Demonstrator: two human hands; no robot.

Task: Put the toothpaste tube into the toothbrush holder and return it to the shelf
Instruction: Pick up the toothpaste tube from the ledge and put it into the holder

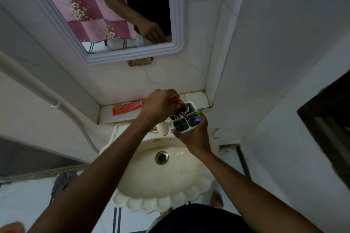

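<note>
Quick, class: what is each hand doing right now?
Left hand: closed on the red toothpaste tube.
Right hand: holding the white toothbrush holder.
</note>
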